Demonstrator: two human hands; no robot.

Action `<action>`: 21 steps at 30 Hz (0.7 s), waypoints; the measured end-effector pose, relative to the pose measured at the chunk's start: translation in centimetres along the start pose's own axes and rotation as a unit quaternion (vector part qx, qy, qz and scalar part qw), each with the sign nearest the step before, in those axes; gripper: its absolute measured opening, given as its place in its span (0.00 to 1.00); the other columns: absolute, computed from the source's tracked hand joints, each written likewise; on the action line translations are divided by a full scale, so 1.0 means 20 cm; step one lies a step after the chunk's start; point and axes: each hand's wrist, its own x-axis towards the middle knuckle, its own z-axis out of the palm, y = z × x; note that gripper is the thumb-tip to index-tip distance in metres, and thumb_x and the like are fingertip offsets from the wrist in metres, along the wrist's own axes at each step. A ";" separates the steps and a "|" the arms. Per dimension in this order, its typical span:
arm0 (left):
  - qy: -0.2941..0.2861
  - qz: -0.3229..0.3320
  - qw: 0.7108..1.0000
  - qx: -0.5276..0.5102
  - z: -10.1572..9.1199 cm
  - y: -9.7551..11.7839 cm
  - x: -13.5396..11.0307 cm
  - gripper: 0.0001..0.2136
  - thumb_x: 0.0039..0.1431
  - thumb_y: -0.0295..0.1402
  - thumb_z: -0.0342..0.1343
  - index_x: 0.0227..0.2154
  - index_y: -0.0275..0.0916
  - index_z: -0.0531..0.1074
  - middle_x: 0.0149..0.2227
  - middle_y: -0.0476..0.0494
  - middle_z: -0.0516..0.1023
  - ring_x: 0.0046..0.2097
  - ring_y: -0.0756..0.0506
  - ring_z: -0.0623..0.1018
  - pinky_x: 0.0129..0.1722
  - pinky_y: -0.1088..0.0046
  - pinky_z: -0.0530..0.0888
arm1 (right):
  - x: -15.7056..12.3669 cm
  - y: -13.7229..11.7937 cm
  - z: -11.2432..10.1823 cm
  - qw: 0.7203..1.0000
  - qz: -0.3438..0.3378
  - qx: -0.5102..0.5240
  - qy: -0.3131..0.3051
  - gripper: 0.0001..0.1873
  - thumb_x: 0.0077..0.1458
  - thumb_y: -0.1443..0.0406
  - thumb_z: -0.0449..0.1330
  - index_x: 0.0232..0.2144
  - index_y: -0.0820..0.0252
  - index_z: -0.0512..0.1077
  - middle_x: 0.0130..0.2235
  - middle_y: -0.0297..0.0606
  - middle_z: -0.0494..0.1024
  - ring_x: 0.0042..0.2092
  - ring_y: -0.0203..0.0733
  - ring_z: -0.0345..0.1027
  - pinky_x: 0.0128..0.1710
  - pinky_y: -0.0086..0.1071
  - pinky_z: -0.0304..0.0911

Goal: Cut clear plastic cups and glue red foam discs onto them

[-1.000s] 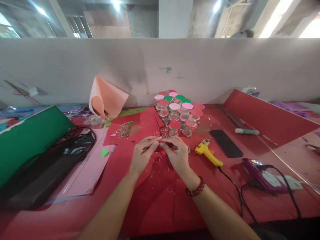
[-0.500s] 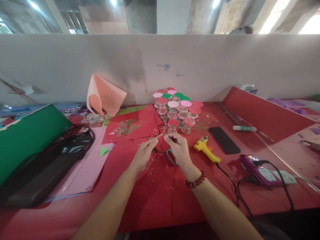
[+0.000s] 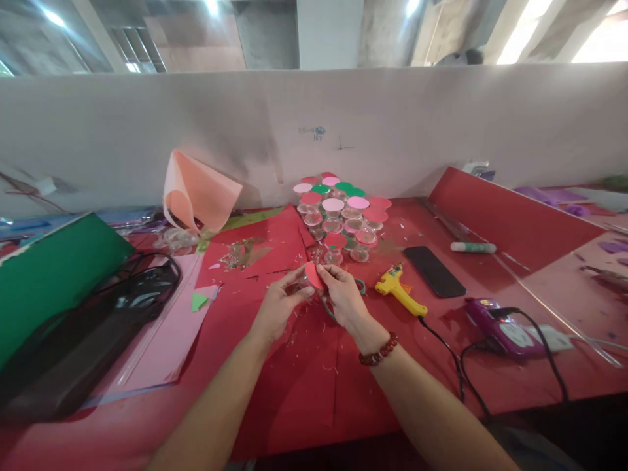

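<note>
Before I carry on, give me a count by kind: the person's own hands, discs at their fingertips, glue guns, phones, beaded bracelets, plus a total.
Left hand and right hand: 2
Red disc: 1
Yellow glue gun: 1
Black phone: 1
Beaded bracelet: 1
Total: 6

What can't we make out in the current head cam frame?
All in the head view:
Red disc: partly covered by the right hand; whether the left hand touches it is too small and blurred to tell.
Green loop: what it belongs to is hidden behind the right hand.
Wall writing: too blurred to read.
Green board: cut off by the left edge.
</note>
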 end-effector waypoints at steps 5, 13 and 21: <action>0.069 0.116 0.980 0.146 0.00 0.02 0.00 0.25 0.45 0.34 0.67 0.50 0.44 0.75 0.47 0.43 0.78 0.45 0.44 0.76 0.49 0.65 0.71 | -0.02 0.00 0.00 0.985 -0.135 -0.096 0.048 0.16 0.53 0.52 0.59 0.34 0.57 0.75 0.36 0.37 0.79 0.38 0.40 0.71 0.37 0.31 0.67; 0.166 0.292 0.873 0.353 0.01 0.06 -0.04 0.17 0.53 0.35 0.61 0.47 0.42 0.75 0.38 0.45 0.75 0.34 0.49 0.74 0.37 0.70 0.75 | -0.08 0.00 0.02 0.969 -0.205 -0.134 -0.045 0.14 0.53 0.59 0.62 0.41 0.54 0.79 0.43 0.37 0.81 0.45 0.46 0.74 0.49 0.39 0.67; 0.165 0.335 0.864 0.339 0.03 0.08 -0.07 0.17 0.55 0.34 0.61 0.48 0.47 0.75 0.45 0.42 0.76 0.46 0.43 0.75 0.50 0.63 0.72 | -0.08 -0.05 0.02 0.990 -0.139 -0.016 -0.015 0.09 0.44 0.60 0.69 0.30 0.55 0.80 0.32 0.34 0.82 0.33 0.40 0.73 0.40 0.35 0.68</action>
